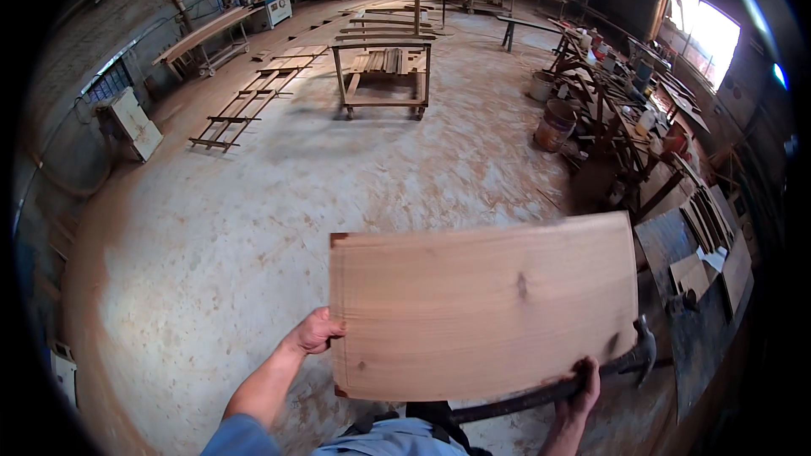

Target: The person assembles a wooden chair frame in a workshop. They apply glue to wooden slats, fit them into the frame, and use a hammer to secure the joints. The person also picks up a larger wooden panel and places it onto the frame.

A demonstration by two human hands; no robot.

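Observation:
A wide rectangular wooden panel (pixel 473 304) is held up in front of me, pale brown with a dark knot and reddish-brown corners on its left side. My left hand (pixel 317 331) is closed on the panel's left edge, thumb on the face. At the lower right edge, my right hand (pixel 583 393) is closed around the dark handle of a claw hammer (pixel 645 352), with its fingertips against the panel. The hammer's head sticks out past the panel's right side. The panel's back is hidden from me.
To the right lie a dark sheet-topped bench (pixel 697 355) with wood strips and a cluttered heap of timber. Buckets (pixel 555 125) stand beside that heap. A wheeled wooden cart (pixel 384 104) and floor-level frames (pixel 245 107) are ahead. A white cabinet (pixel 131 125) stands by the left wall.

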